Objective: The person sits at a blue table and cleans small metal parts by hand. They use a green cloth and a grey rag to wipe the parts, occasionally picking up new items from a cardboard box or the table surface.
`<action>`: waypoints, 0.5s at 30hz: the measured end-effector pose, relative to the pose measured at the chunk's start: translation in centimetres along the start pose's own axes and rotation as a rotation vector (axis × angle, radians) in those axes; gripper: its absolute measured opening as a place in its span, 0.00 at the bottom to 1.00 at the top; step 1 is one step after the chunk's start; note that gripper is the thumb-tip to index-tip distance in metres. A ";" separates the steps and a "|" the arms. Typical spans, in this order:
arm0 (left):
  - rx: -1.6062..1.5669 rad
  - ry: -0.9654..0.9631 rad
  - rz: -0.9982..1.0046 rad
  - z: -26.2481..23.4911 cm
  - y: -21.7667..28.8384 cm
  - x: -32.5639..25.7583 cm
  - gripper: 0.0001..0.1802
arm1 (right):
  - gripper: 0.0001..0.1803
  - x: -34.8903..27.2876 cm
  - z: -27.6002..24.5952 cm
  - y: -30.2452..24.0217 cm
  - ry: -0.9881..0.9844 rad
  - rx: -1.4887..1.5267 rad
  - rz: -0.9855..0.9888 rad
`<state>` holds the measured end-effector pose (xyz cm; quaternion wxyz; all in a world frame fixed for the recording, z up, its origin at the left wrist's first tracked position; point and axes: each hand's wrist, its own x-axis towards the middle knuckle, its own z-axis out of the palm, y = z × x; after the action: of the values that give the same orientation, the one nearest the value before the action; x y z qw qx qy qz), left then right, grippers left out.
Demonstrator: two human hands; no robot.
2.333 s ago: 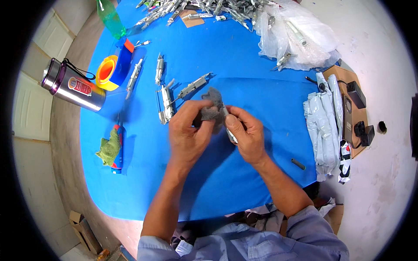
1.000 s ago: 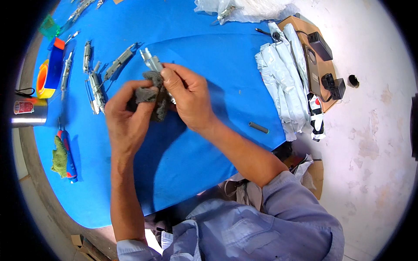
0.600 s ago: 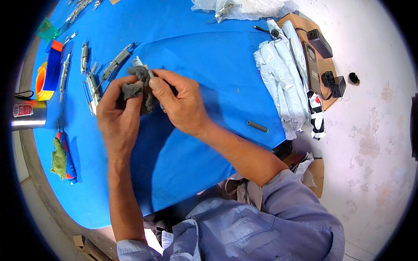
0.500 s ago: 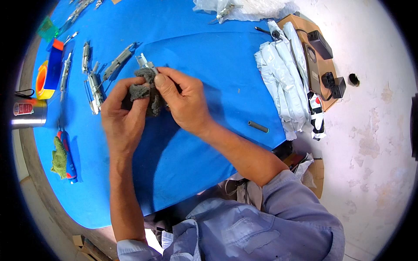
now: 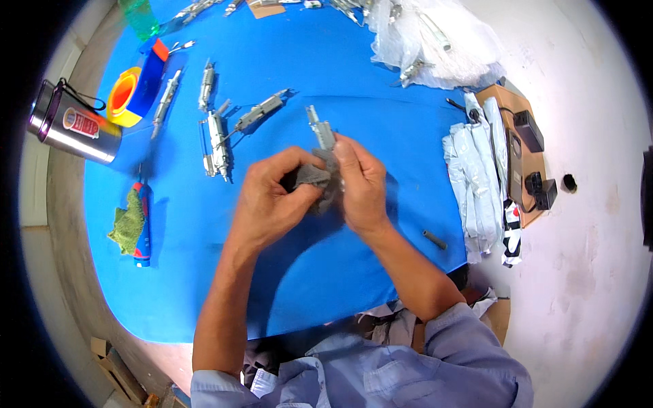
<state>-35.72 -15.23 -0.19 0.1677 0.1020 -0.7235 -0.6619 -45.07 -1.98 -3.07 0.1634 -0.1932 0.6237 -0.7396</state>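
Above the blue cloth (image 5: 286, 285), I am closing my left hand (image 5: 272, 200) on a soft, limp grey rag (image 5: 311, 175) while my right hand (image 5: 360, 183) is pinching the stiff, slick-looking metal part (image 5: 320, 129) near its lower end.
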 end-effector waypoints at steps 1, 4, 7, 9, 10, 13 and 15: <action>0.012 -0.022 -0.003 -0.1 0.0 0.0 0.08 | 0.20 0.0 -0.2 0.0 -0.010 0.019 0.008; -0.062 0.080 -0.018 -0.2 -0.4 0.1 0.08 | 0.21 0.1 0.0 0.3 -0.035 -0.003 0.025; -0.142 0.236 0.032 -0.7 -1.0 0.7 0.09 | 0.20 -0.5 0.1 -1.1 -0.121 -0.099 0.044; -0.175 0.277 0.030 -0.8 -0.9 0.7 0.10 | 0.19 -0.6 0.5 -1.2 -0.151 -0.221 -0.088; -0.167 0.286 0.037 -0.7 -1.1 0.6 0.10 | 0.19 -0.6 0.6 -0.9 -0.143 -0.225 -0.120; -0.123 0.282 0.062 -0.3 -1.4 0.5 0.09 | 0.18 -0.4 0.6 -0.3 -0.118 -0.240 -0.175; -0.067 0.240 0.083 -0.4 -1.1 0.3 0.09 | 0.19 -0.5 0.5 -0.4 -0.100 -0.255 -0.160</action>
<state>-35.96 -15.81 -1.19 0.2835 0.1445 -0.6795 -0.6611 -44.37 -2.05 -2.63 0.1089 -0.2983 0.6863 -0.6543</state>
